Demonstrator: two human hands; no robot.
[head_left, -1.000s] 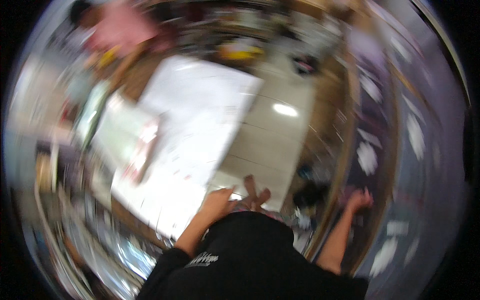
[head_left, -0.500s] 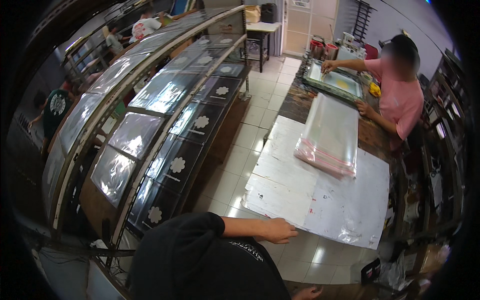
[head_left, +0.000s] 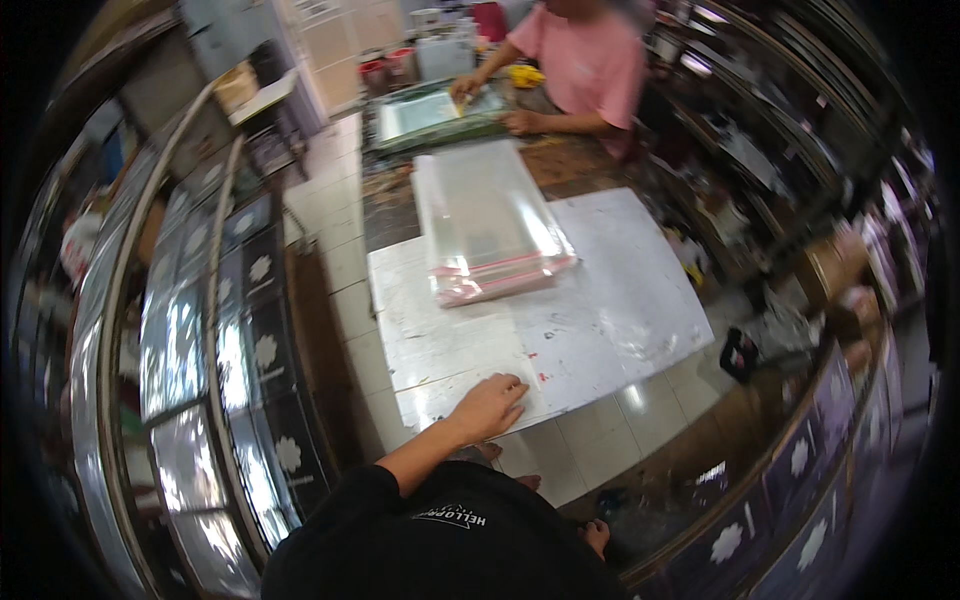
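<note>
My left hand rests over the near edge of a table covered with a white sheet, fingers a little apart and nothing in them. Farther along the table lies a stack of clear plastic bags with pinkish bands at the near end, out of my hand's reach. Low beside my body hangs my right hand, only partly in sight; its fingers look loose, and no object shows in them.
Across the table a person in a pink shirt works at a framed screen. Racks of printed dark sheets stand on the left, with similar sheets at the lower right. A plastic bag lies beyond the table's right side.
The view has swung to the right and nearer the table. My left hand has moved forward onto the white sheet's edge. More of my right hand shows.
</note>
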